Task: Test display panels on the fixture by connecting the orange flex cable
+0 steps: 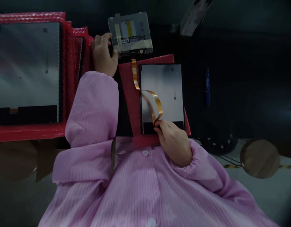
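My left hand [104, 55] rests against the left edge of a flat metal-backed test device [136, 33] with tape and labels on it. Its thumb and fingers are apart, not wrapped round the device. An orange flat ribbon cable [158, 105] runs from the device's lower edge and curls over a display panel [163, 85]. Low on that panel, at its black strip, my right hand [175, 140] pinches the cable's near end between thumb and finger. My fingertips hide the exact joint there. Under the panel lies a red bubble-wrap sheet [128, 85].
At the left, another display panel [27, 69] lies on stacked red bubble-wrap bags [29, 134]. A blue marker pen [208, 86] lies on the dark table [242, 94] at the right. Farther back is a pale upright piece [194, 19]. Round stools [260, 159] stand below the table edge.
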`<state>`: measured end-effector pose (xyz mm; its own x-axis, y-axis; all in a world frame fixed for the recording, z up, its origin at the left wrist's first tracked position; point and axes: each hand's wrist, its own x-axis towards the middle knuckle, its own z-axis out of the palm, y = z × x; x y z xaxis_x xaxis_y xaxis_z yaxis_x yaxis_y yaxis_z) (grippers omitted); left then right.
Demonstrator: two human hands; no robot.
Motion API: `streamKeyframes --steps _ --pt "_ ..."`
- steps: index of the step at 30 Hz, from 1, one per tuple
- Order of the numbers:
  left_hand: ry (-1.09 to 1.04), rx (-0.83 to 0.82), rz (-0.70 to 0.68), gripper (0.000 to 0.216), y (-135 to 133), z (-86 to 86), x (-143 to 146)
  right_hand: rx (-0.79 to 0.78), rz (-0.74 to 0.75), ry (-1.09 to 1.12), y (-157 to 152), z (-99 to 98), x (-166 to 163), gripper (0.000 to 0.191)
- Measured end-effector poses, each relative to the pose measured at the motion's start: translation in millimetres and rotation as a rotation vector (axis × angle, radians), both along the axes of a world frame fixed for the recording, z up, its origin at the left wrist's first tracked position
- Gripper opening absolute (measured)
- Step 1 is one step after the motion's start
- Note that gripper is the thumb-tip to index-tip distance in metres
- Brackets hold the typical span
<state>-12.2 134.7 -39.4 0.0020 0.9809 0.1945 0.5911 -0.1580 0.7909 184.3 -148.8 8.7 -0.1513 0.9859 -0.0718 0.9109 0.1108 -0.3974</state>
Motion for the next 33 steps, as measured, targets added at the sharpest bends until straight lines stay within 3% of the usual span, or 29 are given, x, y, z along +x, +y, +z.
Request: streamKeyframes --steps 6,10,18,22,25,28,30,33 --pt "0.193 -0.032 0.018 0.058 -0.7 0.3 2.4 -0.044 -0.093 0.114 0.5 -2.7 -1.4 0.005" --pt "0.243 -0.014 0.016 0.051 -0.5 0.2 1.7 -0.055 -0.108 0.150 1.9 -2.9 -2.3 0.009" --pt "0.075 -0.021 0.020 0.061 -0.2 4.5 3.4 0.016 -0.117 0.251 -3.2 -7.9 2.0 0.006" --pt "0.069 0.077 0.013 0.056 -12.0 14.8 4.2 -0.028 -0.214 0.386 5.8 -5.1 8.9 0.023" --pt "0.088 0.281 -0.027 0.041 -32.4 25.7 3.8 -0.083 -0.118 0.423 20.2 -2.1 13.6 0.011" --pt "0.052 0.422 -0.098 0.025 -66.8 39.2 5.5 -0.084 -0.090 0.410 33.0 -2.3 14.6 0.011" --pt "0.001 0.435 -0.134 0.019 -98.5 47.9 7.9 -0.066 -0.119 0.448 37.3 -2.9 13.5 0.010" --pt "-0.138 0.298 -0.142 0.024 -153.0 56.0 10.4 -0.037 -0.048 0.529 35.9 0.4 11.7 0.014"
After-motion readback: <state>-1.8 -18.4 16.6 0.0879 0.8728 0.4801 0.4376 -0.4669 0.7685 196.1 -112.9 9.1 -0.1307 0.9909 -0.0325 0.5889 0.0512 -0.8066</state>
